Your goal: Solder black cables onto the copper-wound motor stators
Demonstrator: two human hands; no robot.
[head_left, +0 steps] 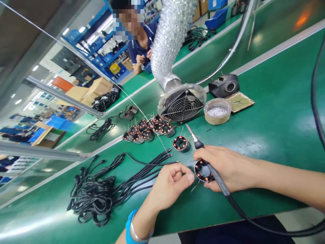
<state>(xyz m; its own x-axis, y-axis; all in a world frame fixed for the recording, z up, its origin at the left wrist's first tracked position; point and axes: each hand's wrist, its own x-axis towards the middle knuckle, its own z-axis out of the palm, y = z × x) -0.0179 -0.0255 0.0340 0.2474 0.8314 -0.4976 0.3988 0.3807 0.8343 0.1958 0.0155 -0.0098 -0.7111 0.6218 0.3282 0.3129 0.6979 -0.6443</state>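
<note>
My right hand (228, 166) is closed around a soldering iron (219, 179), its tip pointing away toward the fan. The same hand grips a motor stator (199, 176) with copper windings, held just above the green bench. My left hand (170, 184), wearing a blue band and a bracelet, is pinched shut close to the stator's left side; what lies between the fingertips is too small to make out. Thin wire ends stick out of the stator. Another stator (180, 144) stands on the bench beyond, close to the iron's metal shaft.
Several stators (146, 134) are grouped farther back. Black power cables (101, 193) lie bundled at left, their stripped ends near my left hand. A fume extractor fan (184, 106) stands behind, beside a round tub (217, 112), a sponge tray (240, 101) and an iron holder (224, 86). A co-worker (141, 44) sits opposite.
</note>
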